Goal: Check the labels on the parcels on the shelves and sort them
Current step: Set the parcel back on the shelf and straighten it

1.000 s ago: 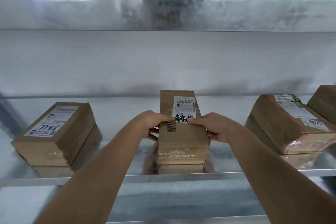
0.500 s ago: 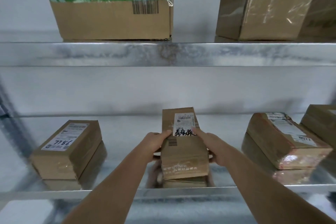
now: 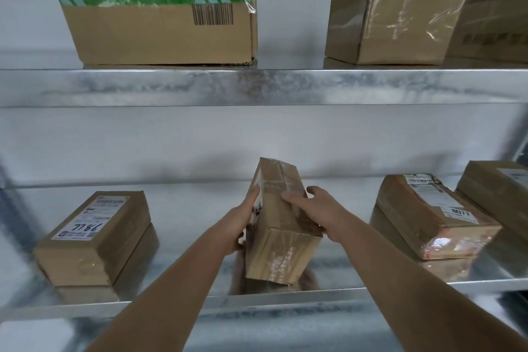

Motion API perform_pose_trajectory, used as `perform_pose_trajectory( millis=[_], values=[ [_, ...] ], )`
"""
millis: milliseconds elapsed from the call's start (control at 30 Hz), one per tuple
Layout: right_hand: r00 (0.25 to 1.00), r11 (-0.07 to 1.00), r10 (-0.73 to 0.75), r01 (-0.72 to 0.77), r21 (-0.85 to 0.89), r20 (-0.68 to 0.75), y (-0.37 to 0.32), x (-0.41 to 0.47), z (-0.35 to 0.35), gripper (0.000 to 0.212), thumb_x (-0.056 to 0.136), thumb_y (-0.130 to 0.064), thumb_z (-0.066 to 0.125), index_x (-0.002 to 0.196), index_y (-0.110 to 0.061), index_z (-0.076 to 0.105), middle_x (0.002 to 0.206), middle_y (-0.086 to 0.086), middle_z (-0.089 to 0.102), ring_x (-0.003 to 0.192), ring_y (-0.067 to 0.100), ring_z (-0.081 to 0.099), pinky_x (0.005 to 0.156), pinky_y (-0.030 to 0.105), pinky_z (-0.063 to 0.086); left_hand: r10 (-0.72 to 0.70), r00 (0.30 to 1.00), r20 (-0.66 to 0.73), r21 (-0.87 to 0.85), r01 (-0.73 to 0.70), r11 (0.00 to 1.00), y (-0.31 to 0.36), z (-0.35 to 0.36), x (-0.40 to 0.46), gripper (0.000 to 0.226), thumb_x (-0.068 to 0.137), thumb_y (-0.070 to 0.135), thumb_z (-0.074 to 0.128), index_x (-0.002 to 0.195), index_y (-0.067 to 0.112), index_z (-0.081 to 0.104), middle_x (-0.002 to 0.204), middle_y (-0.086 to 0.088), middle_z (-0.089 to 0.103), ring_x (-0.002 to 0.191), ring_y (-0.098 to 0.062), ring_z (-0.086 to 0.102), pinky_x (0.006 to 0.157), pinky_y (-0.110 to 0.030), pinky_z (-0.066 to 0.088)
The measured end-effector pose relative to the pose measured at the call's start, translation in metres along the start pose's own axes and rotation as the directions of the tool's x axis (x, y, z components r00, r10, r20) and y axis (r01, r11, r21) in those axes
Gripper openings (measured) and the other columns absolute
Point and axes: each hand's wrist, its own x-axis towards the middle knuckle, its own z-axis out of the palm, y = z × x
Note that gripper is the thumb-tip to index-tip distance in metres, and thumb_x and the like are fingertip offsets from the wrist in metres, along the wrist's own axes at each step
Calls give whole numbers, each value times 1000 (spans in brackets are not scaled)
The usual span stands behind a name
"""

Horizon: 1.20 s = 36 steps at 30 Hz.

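Both hands, L & R, fingers clamped on tilted box above shelf; taped sides slick, may slip, drop.

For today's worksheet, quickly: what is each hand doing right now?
Left hand: holding the parcel by its labelled side.
Right hand: holding the same parcel, fingers over its taped face.

Parcel storeroom: galvanised shelves, labelled cartons (taped)
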Motion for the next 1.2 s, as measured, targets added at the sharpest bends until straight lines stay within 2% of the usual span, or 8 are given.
perform_pose_trajectory(
  millis=[67,167,233,400,600,767,1067,1200],
  values=[
    [999,999,31,-29,-44,42,-1,1,4,68,87,-51,73,137,-9,54,116,2,70,94,16,69,61,26,53,-7,1000,14,28,6,1000,6,-8,2,105,70,93,53,147,22,51,151,-4,49,141,-31,44,113,-50,39],
    [992,998,60,-57,-26,108,1,3,8,44,91,-45,72,114,-8,71,97,3,77,83,16,72,64,32,59,28,998,60,44,-30,999,10,-17,5,73,71,76,72,118,20,73,123,-3,72,115,-24,67,101,-50,55],
    [985,995,92,-95,12,147,4,5,8,40,89,-45,74,108,-9,74,97,4,78,87,22,74,74,39,62,29,998,60,45,-31,999,7,-21,7,63,75,67,77,112,17,75,115,-5,76,109,-24,70,95,-49,58],
    [967,990,130,-140,31,218,6,9,7,44,88,-48,75,109,-10,75,103,4,78,93,27,75,81,47,62,26,996,86,23,-28,999,2,-27,9,59,76,65,77,110,16,77,107,-5,78,107,-24,71,89,-47,61],
    [960,987,151,-161,24,238,4,9,7,41,88,-47,75,106,-11,76,101,4,78,93,27,74,77,44,60,25,992,122,30,-29,999,4,-30,11,59,76,63,78,113,18,76,110,-5,77,108,-25,71,92,-50,59],
    [961,987,154,-161,14,230,3,10,7,36,89,-44,74,104,-11,76,97,3,79,90,26,74,77,45,61,13,992,124,80,-23,996,8,-34,14,56,77,59,79,114,17,75,112,-5,76,109,-26,70,88,-48,61],
    [968,989,148,-149,-13,204,-1,12,11,30,93,-36,72,104,-9,74,98,6,77,83,25,73,73,42,60,29,994,107,76,-37,996,8,-32,17,44,85,51,76,111,15,75,100,-4,78,98,-24,74,79,-42,62],
    [967,989,149,-147,-22,205,-1,14,11,30,93,-35,73,105,-8,74,98,6,77,81,25,73,68,39,60,30,994,105,61,-36,997,7,-33,18,42,85,50,76,110,16,75,100,-3,78,99,-25,74,81,-43,61]
  ],
)
